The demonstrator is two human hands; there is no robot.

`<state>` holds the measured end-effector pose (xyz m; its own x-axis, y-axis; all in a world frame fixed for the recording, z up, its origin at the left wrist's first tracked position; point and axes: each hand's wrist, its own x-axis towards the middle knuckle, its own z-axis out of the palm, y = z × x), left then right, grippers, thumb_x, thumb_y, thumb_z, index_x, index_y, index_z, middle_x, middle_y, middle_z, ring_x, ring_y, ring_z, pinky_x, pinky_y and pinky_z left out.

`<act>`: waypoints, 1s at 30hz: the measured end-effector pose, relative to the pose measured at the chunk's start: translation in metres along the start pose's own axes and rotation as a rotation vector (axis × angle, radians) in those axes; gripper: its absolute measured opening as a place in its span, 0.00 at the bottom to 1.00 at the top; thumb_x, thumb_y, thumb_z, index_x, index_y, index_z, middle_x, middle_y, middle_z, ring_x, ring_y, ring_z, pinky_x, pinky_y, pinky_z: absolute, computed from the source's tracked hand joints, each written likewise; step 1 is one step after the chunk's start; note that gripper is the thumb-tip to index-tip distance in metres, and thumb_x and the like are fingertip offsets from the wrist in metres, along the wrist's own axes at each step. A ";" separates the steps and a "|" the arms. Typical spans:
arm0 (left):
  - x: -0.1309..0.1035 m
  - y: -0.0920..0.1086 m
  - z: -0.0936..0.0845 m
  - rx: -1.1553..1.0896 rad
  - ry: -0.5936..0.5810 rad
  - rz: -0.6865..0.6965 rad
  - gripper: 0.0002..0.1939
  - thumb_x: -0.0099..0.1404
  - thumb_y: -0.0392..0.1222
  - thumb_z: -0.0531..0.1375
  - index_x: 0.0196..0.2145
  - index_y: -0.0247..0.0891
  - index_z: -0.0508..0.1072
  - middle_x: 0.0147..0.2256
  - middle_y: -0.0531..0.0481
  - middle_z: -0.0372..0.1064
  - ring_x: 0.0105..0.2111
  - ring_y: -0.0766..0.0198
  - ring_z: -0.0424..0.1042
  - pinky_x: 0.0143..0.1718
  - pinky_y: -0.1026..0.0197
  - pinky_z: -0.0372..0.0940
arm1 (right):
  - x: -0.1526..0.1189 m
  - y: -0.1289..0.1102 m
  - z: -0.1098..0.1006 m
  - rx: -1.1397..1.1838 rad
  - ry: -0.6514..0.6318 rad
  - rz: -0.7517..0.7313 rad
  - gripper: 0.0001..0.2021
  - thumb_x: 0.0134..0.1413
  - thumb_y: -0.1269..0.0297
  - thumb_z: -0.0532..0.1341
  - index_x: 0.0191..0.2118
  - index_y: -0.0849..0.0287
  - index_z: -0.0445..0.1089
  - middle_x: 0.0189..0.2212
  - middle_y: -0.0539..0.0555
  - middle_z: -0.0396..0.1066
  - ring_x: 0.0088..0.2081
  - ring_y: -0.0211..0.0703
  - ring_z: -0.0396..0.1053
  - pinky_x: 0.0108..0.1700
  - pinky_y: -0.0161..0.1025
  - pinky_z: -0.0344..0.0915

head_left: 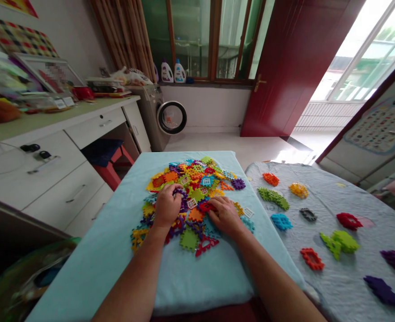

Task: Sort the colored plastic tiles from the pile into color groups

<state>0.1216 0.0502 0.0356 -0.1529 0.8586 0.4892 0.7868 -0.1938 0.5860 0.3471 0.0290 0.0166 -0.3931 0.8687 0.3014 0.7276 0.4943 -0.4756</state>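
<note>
A mixed heap of colourful plastic interlocking building pieces [197,194] with toothed edges lies on the light-blue cloth of the table before me. At its left side, my left hand [167,208] has its fingers curled round a purple interlocking piece [183,193]; part of that piece is hidden by the fingers. My right hand [227,215] is at the right of the heap, thumb and fingertips closed on a red interlocking piece [204,206]. Between the hands lie a white window piece [192,203] and an orange square piece [196,215]. Toward me are a green square [189,239] and a red triangular frame [206,245].
On the grey-covered table [284,243] to the right, pieces sit in small groups by colour, including green stacks [271,198], blue ones [281,221] and purple ones [382,290]. A cabinet [54,179] and stool [105,154] stand left; a washing machine [150,116] with its door ajar is beyond.
</note>
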 end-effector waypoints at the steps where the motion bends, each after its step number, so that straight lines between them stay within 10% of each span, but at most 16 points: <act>1: 0.001 -0.001 0.000 -0.049 0.010 -0.020 0.13 0.59 0.35 0.54 0.39 0.39 0.76 0.39 0.44 0.74 0.44 0.53 0.73 0.52 0.51 0.66 | 0.000 0.001 0.001 0.011 0.008 -0.002 0.09 0.63 0.68 0.59 0.45 0.54 0.75 0.45 0.55 0.76 0.47 0.49 0.68 0.51 0.45 0.61; 19: 0.001 -0.012 0.008 -0.183 0.077 -0.117 0.16 0.62 0.38 0.51 0.43 0.39 0.74 0.44 0.43 0.72 0.51 0.52 0.70 0.59 0.47 0.61 | 0.000 0.018 0.002 0.219 0.340 0.321 0.12 0.60 0.57 0.52 0.36 0.57 0.68 0.30 0.54 0.73 0.33 0.46 0.69 0.38 0.39 0.60; 30: -0.004 -0.001 0.010 0.142 -0.038 -0.001 0.17 0.60 0.39 0.55 0.46 0.38 0.73 0.48 0.40 0.73 0.52 0.46 0.69 0.58 0.42 0.61 | -0.001 0.019 -0.010 0.317 0.408 0.411 0.14 0.58 0.54 0.52 0.38 0.56 0.69 0.27 0.51 0.72 0.30 0.44 0.68 0.35 0.37 0.59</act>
<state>0.1271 0.0515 0.0266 -0.1334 0.8765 0.4626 0.8636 -0.1262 0.4882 0.3669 0.0373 0.0158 0.1710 0.9375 0.3030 0.5474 0.1652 -0.8204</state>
